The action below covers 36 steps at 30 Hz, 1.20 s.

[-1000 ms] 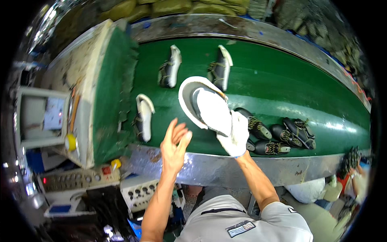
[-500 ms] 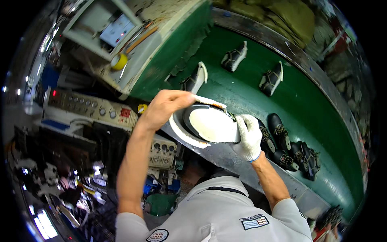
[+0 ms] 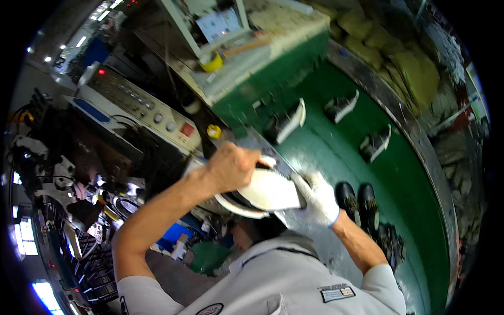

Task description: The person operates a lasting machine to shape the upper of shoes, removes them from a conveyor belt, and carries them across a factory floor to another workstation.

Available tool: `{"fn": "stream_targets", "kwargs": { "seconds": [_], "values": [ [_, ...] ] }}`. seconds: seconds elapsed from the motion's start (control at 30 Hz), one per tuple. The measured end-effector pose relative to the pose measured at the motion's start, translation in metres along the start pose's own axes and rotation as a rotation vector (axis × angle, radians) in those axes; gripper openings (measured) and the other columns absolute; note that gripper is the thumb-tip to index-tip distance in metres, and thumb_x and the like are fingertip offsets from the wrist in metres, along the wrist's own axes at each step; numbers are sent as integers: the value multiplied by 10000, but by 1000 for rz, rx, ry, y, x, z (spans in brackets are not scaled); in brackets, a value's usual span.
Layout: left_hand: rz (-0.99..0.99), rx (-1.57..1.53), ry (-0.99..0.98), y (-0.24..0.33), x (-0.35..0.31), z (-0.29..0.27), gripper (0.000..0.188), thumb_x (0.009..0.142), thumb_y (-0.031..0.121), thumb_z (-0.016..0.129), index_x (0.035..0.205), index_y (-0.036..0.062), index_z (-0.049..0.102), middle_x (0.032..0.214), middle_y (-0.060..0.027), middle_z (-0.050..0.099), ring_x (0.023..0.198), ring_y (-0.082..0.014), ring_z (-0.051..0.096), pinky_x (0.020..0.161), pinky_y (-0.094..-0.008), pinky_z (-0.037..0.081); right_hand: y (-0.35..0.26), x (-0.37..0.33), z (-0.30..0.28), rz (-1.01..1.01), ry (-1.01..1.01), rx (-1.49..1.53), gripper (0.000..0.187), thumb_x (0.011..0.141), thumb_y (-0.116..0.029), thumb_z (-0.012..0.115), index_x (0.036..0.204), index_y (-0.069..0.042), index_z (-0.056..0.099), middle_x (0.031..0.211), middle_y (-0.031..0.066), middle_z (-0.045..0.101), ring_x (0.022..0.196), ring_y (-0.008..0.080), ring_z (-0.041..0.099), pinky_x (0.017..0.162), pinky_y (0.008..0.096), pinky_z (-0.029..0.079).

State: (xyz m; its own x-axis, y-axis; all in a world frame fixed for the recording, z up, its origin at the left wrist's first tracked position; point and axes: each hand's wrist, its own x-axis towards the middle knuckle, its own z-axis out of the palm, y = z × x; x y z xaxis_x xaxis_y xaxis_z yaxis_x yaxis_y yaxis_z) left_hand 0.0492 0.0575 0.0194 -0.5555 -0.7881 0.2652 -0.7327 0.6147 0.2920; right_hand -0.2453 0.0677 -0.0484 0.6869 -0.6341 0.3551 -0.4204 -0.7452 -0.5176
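Note:
Between my hands is a shoe turned underside up, its flat cream-white bottom (image 3: 275,190) showing. A pale sole rim (image 3: 242,209) curves round one end, with a dark band inside it. My bare left hand (image 3: 231,169) is closed on the edge at that end, fingers curled over it; its fingertips are partly hidden. At the other end my right hand (image 3: 318,200), in a white knitted glove, grips the shoe with the thumb along its side.
On the green bench (image 3: 320,152) stand several dark shoes with pale soles, one (image 3: 286,122) nearest my hands. Black laced shoes (image 3: 368,207) sit at right. A control panel (image 3: 142,105) and yellow tape roll (image 3: 211,62) lie left; olive sacks (image 3: 404,73) are piled at back right.
My left hand has curled from a flatter thumb hold into a closed grip on the edge. The shoe has come lower in the picture. The surroundings have tilted and shifted rightward.

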Motion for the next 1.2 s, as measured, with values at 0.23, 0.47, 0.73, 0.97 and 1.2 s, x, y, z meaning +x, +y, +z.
{"fn": "stream_targets", "kwargs": {
  "seconds": [0.23,0.47,0.73,0.97,1.2],
  "values": [
    [-71,-296,-492,-10,-8,11,153,797,139,668,749,-6,667,706,-235,647,669,-436,648,626,-499,524,7,-8,19,-173,-96,-73,726,643,-257,831,1315,-69,630,1123,183,643,989,385,632,804,471,559],
    [59,38,-272,8,-35,33,55,648,62,625,645,12,649,612,-224,629,607,-395,671,587,-487,527,0,-25,37,-96,-122,-39,817,727,-274,842,1451,-53,533,1276,294,595,1156,480,580,987,518,488],
    [72,226,203,-14,-31,-10,89,852,97,667,806,25,642,595,-126,642,557,-248,686,499,-380,527,-19,-29,46,100,0,42,769,703,-253,857,1391,-74,565,1143,244,617,1056,455,598,899,498,507],
    [-905,-508,384,8,-56,49,807,868,571,774,1364,-38,590,1154,-202,744,1044,-275,744,864,-378,594,-54,-11,50,704,147,911,736,625,-168,852,1318,-49,633,1166,122,710,1048,233,685,914,376,556],
    [-1004,-606,60,55,-11,214,789,761,353,863,1357,-30,518,1206,-281,687,1110,-436,675,947,-487,527,0,-43,125,937,298,420,589,720,-409,837,1185,-92,664,1064,194,687,1056,418,643,880,450,533]
  ]
}}
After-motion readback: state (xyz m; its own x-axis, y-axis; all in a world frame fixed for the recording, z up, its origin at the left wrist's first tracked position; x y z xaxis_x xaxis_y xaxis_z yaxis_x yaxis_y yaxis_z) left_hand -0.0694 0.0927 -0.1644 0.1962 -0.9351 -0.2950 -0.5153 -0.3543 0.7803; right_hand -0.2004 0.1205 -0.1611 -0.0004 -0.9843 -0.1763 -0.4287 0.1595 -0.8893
